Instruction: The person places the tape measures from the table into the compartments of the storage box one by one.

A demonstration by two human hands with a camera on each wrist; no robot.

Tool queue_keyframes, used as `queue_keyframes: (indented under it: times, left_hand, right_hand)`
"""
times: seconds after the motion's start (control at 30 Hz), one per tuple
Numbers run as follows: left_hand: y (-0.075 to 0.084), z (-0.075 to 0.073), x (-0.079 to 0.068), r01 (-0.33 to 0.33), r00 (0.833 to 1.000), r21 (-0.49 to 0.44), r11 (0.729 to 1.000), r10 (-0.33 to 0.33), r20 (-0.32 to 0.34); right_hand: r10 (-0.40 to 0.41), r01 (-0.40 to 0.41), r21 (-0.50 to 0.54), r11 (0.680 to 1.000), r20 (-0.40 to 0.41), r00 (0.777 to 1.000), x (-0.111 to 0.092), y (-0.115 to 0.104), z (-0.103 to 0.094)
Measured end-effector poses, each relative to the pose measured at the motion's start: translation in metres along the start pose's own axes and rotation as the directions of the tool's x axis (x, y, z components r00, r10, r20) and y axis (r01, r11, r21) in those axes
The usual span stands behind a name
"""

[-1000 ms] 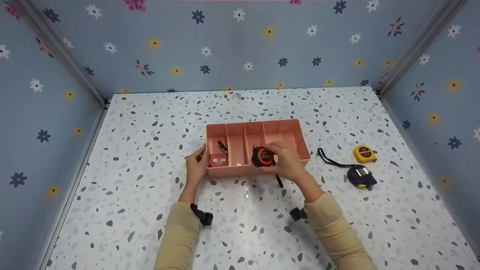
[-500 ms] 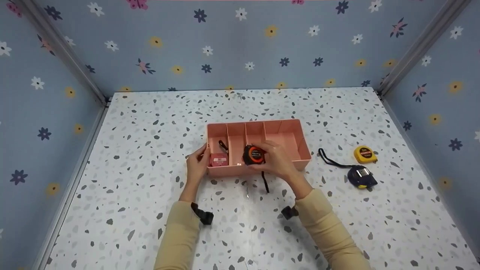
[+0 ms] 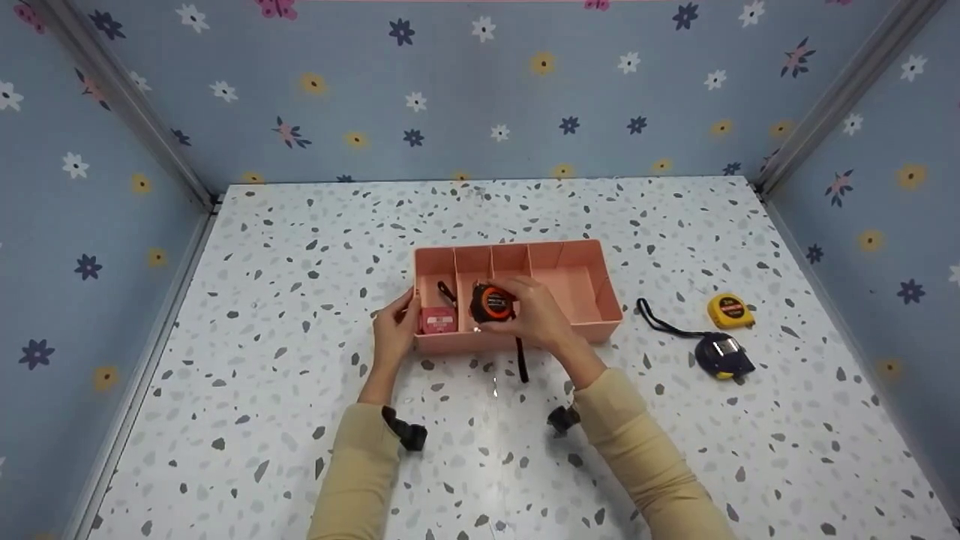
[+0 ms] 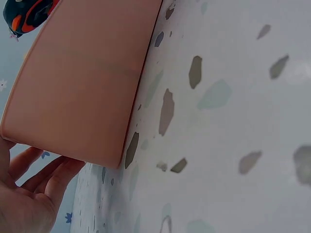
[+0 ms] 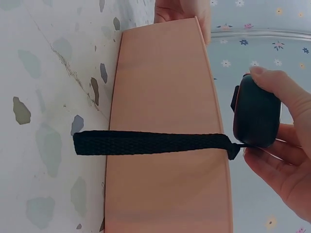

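My right hand pinches a black-and-orange tape measure between thumb and fingers, over the second compartment from the left of a pink divided box. A black wrist strap dangles from it outside the box's front wall. At the box's left end, my left hand holds the end wall with its fingers at the rim; in the left wrist view those fingers lie against that wall. Inside the leftmost compartment sits a red tape measure with a black strap.
To the right of the box lie a yellow tape measure and a dark blue tape measure with a black looped strap. Flower-patterned panels enclose the speckled white table at the back and both sides.
My right hand has moved left with the black-and-orange tape measure, from over the third compartment to over the second. My left hand has stayed at the box's left end.
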State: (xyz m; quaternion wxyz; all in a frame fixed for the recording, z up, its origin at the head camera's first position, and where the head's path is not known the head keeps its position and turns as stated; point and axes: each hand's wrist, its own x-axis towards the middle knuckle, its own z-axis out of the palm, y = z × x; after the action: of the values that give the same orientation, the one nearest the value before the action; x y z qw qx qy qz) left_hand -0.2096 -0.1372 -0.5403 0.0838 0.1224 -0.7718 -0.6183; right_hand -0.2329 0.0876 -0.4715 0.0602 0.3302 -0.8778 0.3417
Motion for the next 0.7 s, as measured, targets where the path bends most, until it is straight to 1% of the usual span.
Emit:
queue_keyframes:
  times: [0.13, 0.27, 0.4, 0.7]
  left_hand:
    - [-0.001, 0.000, 0.000, 0.002, 1.000, 0.001, 1.000, -0.002, 0.001]
    - [-0.001, -0.001, -0.001, -0.003, 1.000, 0.003, 1.000, 0.003, -0.002]
    - [-0.001, -0.001, -0.002, -0.006, 1.000, -0.001, 1.000, 0.006, 0.004]
    - [0.001, 0.000, -0.001, -0.022, 1.000, -0.011, 1.000, 0.022, -0.016]
  right_hand:
    - [0.042, -0.042, 0.016, 0.999, 0.019, 0.999, 0.004, -0.001, 0.004]
    - [0.068, -0.069, 0.020, 0.997, 0.039, 0.997, 0.008, -0.001, 0.007]
    - [0.070, -0.072, 0.020, 0.997, 0.055, 0.996, 0.012, 0.000, 0.012]
    - [0.075, -0.072, -0.036, 0.997, 0.073, 0.995, 0.017, 0.004, 0.017]
